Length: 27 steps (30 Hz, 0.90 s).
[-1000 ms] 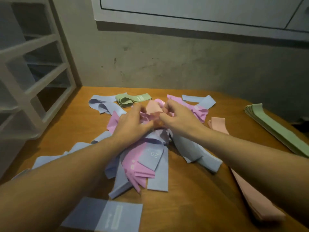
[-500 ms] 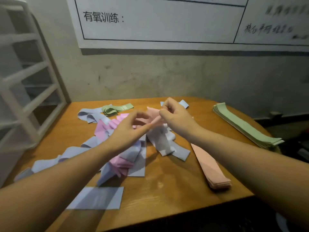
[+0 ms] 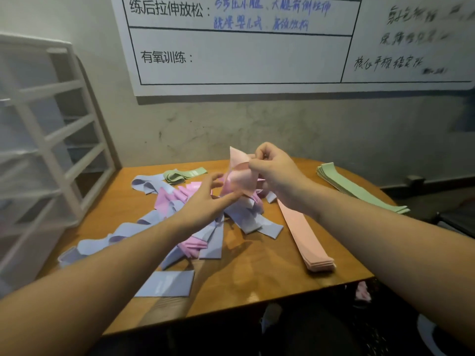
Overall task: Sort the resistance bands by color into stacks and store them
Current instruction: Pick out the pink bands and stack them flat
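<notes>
Two hands were busy: your right hand [image 3: 272, 170] pinched a peach band [image 3: 240, 176] above the mixed pile [image 3: 195, 214] on the counter [image 3: 257, 273], your left hand [image 3: 205, 201] half-curled under it, grip unclear; tangled bands could drag onto the peach stack [image 3: 305, 235]

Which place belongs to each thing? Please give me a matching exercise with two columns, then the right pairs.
Things:
1. green stack
2. peach stack
3. peach band
4. flat blue band

Places:
A. lifted above the pile, pinched in the right hand
B. near edge of the table, beside the left forearm
C. far right side of the table
D. on the table under the right forearm

Pairs: 1-C, 2-D, 3-A, 4-B
</notes>
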Each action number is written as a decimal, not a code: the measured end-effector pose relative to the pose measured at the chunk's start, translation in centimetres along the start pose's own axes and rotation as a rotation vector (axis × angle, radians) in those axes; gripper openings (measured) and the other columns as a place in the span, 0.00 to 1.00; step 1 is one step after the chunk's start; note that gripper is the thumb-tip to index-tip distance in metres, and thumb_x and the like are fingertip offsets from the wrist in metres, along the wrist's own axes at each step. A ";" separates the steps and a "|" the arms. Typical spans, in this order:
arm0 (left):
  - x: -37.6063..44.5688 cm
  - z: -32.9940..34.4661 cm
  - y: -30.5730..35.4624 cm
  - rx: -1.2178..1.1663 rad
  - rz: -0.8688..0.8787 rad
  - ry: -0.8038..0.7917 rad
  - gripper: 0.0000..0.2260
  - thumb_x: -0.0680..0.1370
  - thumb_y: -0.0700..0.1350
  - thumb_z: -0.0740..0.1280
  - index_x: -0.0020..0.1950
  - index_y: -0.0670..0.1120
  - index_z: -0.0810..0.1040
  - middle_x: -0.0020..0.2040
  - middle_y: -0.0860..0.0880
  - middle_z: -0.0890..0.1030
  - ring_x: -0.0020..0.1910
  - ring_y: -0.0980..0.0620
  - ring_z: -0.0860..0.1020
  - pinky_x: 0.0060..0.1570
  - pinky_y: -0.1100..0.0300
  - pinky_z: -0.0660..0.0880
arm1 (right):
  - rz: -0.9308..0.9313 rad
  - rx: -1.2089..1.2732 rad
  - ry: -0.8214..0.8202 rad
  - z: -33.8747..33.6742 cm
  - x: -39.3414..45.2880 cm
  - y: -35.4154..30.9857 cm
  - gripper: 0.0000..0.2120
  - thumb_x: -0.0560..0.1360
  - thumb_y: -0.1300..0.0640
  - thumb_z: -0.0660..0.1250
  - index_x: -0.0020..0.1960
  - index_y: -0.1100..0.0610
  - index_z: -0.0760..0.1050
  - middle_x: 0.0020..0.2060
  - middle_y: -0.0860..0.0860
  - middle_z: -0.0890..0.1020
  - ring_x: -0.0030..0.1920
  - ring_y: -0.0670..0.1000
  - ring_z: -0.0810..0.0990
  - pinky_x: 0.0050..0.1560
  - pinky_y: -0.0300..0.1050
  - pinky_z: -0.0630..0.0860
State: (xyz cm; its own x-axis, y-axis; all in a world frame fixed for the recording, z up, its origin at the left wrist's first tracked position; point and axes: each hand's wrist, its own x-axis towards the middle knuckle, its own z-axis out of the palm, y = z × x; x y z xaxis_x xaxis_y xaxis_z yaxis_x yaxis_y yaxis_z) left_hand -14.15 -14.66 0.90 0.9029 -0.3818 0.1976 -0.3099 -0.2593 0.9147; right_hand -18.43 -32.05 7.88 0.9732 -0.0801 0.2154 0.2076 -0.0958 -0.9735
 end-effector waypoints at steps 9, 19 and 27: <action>-0.3 2.2 -1.3 0.103 0.038 0.048 0.22 0.78 0.49 0.73 0.68 0.54 0.66 0.65 0.55 0.70 0.60 0.53 0.74 0.46 0.65 0.75 | 0.124 0.086 -0.053 -0.8 -1.1 -1.1 0.22 0.77 0.70 0.59 0.68 0.54 0.74 0.54 0.57 0.78 0.51 0.57 0.80 0.46 0.52 0.82; 1.9 4.8 -5.9 0.626 0.144 0.114 0.18 0.75 0.51 0.73 0.64 0.53 0.75 0.63 0.54 0.72 0.59 0.53 0.71 0.57 0.55 0.76 | 0.098 -0.017 0.042 -4.0 1.0 -0.8 0.12 0.77 0.66 0.65 0.54 0.53 0.83 0.50 0.56 0.82 0.53 0.53 0.80 0.59 0.49 0.78; 4.4 5.3 -6.6 0.823 0.260 0.008 0.22 0.77 0.54 0.69 0.70 0.54 0.72 0.72 0.55 0.70 0.68 0.52 0.69 0.62 0.53 0.70 | 0.293 -0.034 0.086 -7.5 2.6 1.4 0.15 0.78 0.63 0.70 0.64 0.61 0.78 0.36 0.56 0.71 0.27 0.49 0.66 0.23 0.38 0.70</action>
State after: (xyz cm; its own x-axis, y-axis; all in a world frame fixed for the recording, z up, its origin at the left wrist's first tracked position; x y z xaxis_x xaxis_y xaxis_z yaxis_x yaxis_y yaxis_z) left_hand -9.75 -19.32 -6.19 0.7744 -0.5128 0.3706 -0.6217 -0.7257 0.2947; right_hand -16.36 -39.78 7.66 0.9789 -0.1931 -0.0670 -0.0854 -0.0889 -0.9924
